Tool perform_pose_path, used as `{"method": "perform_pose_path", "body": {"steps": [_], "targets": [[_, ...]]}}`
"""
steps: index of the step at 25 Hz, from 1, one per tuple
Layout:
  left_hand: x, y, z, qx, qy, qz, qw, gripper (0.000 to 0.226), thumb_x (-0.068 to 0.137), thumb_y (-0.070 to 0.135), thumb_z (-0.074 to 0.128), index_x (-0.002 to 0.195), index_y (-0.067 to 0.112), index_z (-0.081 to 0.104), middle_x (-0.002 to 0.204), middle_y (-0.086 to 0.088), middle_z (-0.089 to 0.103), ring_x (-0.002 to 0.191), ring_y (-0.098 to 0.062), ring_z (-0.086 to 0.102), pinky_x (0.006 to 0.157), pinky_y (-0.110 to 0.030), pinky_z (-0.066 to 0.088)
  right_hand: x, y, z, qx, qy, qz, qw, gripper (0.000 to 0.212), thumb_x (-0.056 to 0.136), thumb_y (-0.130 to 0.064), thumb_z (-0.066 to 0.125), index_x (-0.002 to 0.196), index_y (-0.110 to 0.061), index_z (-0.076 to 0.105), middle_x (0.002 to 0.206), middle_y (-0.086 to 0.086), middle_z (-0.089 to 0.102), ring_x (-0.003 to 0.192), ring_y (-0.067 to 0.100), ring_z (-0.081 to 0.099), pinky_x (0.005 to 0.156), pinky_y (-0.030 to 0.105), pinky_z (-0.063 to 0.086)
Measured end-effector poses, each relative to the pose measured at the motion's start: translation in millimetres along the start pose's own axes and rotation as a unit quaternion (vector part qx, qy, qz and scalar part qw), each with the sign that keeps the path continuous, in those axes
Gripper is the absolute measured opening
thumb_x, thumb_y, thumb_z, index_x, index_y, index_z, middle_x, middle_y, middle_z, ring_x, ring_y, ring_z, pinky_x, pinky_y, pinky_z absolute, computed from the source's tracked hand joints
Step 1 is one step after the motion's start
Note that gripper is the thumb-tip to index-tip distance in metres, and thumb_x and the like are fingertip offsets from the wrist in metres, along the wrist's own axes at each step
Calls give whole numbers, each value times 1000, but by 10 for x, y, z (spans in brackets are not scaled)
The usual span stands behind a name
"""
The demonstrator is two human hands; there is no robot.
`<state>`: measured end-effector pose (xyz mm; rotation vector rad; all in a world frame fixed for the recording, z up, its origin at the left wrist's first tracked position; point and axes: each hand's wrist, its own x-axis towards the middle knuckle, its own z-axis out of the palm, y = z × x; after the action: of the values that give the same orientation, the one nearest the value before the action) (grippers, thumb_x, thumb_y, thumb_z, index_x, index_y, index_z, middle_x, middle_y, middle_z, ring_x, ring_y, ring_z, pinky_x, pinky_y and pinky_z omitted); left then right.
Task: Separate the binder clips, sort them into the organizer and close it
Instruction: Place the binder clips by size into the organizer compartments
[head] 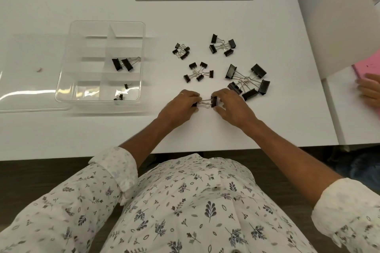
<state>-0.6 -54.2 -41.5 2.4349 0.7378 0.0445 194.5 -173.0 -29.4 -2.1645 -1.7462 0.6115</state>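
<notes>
I see the clear organizer (pixel 64 63) standing open toward the tabletop's left edge, its lid (pixel 24 80) lying flat just to its left. Two medium clips (pixel 123 64) lie in a right-column compartment and the tiny clips (pixel 119 96) in the nearest one. Four linked black bunches lie mid-tabletop: the smallest bunch (pixel 181 51), the far bunch (pixel 222 45), the middle bunch (pixel 197 72) and the large bunch (pixel 246 81). A linked pair (pixel 205 102) sits nearest the front edge.

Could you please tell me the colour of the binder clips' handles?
Silver wire handles, clearest in head view.
</notes>
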Motion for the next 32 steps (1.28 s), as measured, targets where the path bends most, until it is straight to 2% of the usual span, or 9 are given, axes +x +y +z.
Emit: {"method": "perform_pose_path", "body": {"steps": [3,7,12,15,18,23,27,29,32], "targets": [[-105,-66,-30,-8,32,-3,999,40,98,25,66,136,13,64,139,-4,60,130,-22,50,109,-38,45,-49,42,-4,48,13,2,999,40,90,-25,73,127,-15,62,118,3,62,104,19,60,92,41,55],[-256,-148,-143,-88,104,-33,990,40,98,32,67,132,10,66,130,-4,66,120,-17,60,106,-37,52,17,-71,-14,160,60,35,985,37,89,-27,76,121,-13,67,113,1,65,101,12,65,88,24,58],[-377,-106,-418,-296,269,-137,906,36,92,26,77,123,8,71,115,0,71,107,-8,70,96,-23,57,295,-450,-71,255,94,55,961,32,85,-24,79,114,-12,70,107,-5,68,96,5,67,81,12,56],[-412,-201,-598,-287,336,-188,877,36,91,31,78,120,11,73,108,5,72,99,6,69,85,-9,53,517,-721,-51,267,102,30,958,33,85,-26,79,114,-12,70,107,-4,69,95,5,67,81,14,56],[-435,-449,-812,-265,366,-227,863,37,89,37,78,117,12,75,104,5,73,94,0,71,81,-7,51,802,-1029,-12,257,112,7,960,32,86,-31,78,111,-12,71,103,-3,70,93,7,67,80,16,57],[-446,-912,-1289,-207,394,-227,867,31,89,40,76,109,17,77,102,4,74,90,-5,70,84,-19,57,1351,-1545,123,187,127,-55,973,38,85,-46,73,110,-17,69,98,-2,68,89,11,66,79,34,60],[-398,-1195,-1529,-154,385,-227,881,34,88,40,75,111,14,76,106,5,73,93,0,65,92,-27,56,1694,-1840,249,144,140,-62,978,39,86,-50,71,108,-18,69,95,-2,67,87,11,62,80,38,57],[-370,-1309,-1563,-129,365,-222,895,37,89,42,73,113,14,76,110,2,74,103,-10,67,97,-36,54,1789,-1942,308,130,140,-62,980,40,87,-49,73,110,-16,69,99,0,68,89,13,63,83,38,56],[-361,-1426,-1538,-128,329,-226,908,40,93,43,71,116,10,75,115,-3,75,112,-15,68,103,-36,53,1812,-1963,401,128,113,-58,984,51,89,-50,71,127,-16,65,121,3,69,104,19,67,91,38,56]]}}
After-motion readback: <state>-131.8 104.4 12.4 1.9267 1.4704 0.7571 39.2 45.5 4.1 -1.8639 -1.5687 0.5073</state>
